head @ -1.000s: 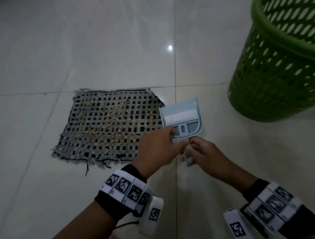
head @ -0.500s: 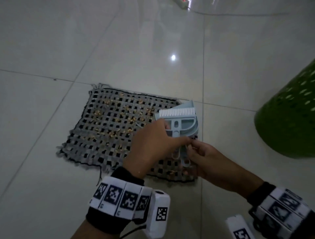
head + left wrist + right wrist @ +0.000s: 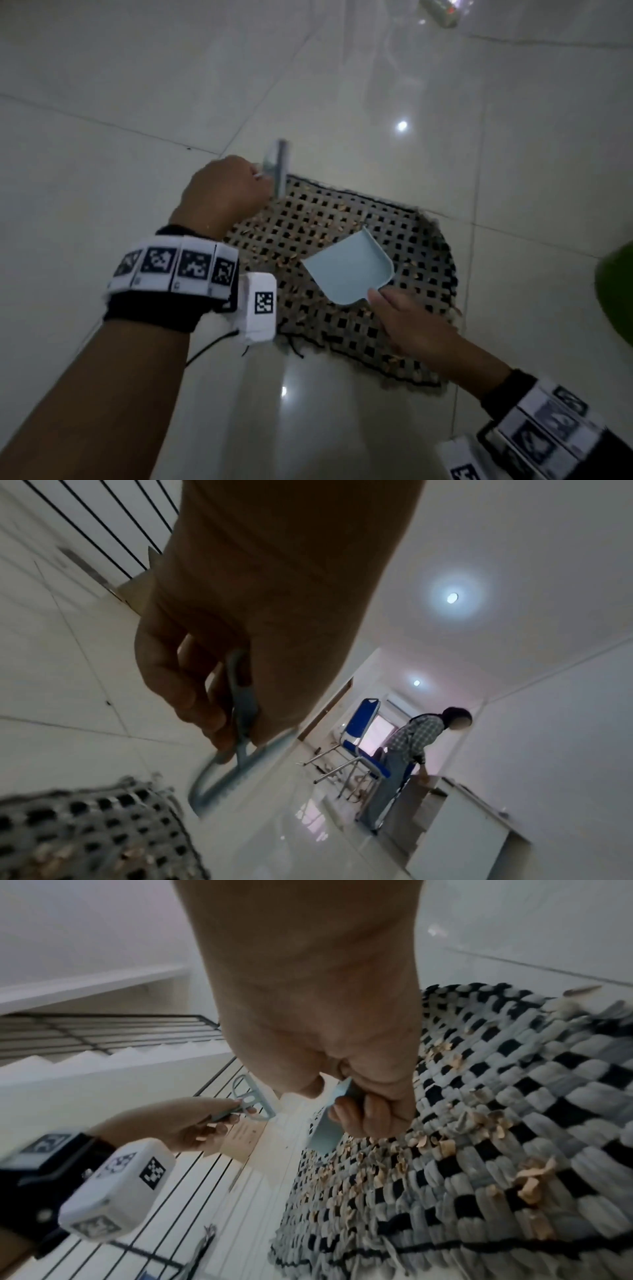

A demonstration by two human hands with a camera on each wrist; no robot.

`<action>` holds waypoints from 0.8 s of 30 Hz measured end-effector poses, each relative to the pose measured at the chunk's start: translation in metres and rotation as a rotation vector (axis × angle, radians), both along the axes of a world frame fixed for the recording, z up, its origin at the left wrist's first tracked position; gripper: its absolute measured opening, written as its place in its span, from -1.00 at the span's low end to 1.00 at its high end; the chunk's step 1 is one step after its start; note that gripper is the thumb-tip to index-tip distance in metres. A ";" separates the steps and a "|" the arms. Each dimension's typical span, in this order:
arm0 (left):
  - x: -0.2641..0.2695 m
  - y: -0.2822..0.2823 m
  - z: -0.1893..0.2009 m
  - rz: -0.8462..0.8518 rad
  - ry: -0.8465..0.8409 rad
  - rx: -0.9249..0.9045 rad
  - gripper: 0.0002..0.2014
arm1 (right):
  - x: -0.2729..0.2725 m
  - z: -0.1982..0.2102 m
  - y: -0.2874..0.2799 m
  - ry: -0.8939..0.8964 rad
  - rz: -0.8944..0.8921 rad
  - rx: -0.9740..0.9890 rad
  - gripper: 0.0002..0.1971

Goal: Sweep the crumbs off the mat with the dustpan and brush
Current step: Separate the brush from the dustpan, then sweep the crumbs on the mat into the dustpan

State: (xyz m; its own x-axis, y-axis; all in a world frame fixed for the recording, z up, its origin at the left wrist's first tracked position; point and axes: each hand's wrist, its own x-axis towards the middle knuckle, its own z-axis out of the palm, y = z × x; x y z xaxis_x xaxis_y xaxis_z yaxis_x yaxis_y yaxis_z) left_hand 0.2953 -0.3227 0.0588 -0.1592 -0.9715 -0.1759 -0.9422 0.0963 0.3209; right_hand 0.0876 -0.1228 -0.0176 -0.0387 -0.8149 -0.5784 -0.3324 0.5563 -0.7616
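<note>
A grey and black woven mat lies on the tiled floor, strewn with tan crumbs. My left hand grips the handle of the small blue brush at the mat's far left corner; in the left wrist view the brush is blurred beside the mat. My right hand grips the handle of the light blue dustpan, which hangs tilted over the middle of the mat. In the right wrist view the fingers curl round the dustpan above the crumbs.
A green basket shows at the right edge. Pale glossy tiles surround the mat. In the left wrist view a person bends near a blue chair down the room. Stairs with a black railing stand to the left.
The brush and dustpan were held together; now they are apart, the left hand carrying the brush to the mat's far left corner and the right holding the dustpan over the mat.
</note>
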 end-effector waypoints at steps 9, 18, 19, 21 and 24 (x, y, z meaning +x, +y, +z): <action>0.061 0.004 0.007 0.034 -0.252 -0.024 -0.70 | 0.020 -0.021 -0.006 0.226 0.222 -0.106 -0.56; 0.101 0.028 -0.015 0.287 0.004 -0.014 -0.74 | 0.019 -0.026 -0.010 0.271 0.338 -0.299 -0.66; 0.102 0.030 -0.019 0.275 -0.051 -0.084 -0.72 | 0.021 -0.026 -0.008 0.271 0.314 -0.328 -0.66; 0.101 0.034 -0.027 0.255 -0.121 -0.207 -0.66 | 0.023 -0.030 -0.006 0.313 0.295 -0.385 -0.66; 0.097 0.042 -0.037 0.219 -0.080 -0.239 -0.59 | 0.026 -0.033 -0.005 0.319 0.269 -0.452 -0.68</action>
State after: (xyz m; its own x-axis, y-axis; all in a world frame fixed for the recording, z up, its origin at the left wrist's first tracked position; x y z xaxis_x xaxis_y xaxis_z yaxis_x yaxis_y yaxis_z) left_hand 0.3926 -0.2803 0.0217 0.0628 -0.9964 0.0574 -0.9701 -0.0474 0.2382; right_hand 0.1132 -0.1281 -0.0506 0.0880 -0.9819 -0.1675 -0.6665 0.0669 -0.7425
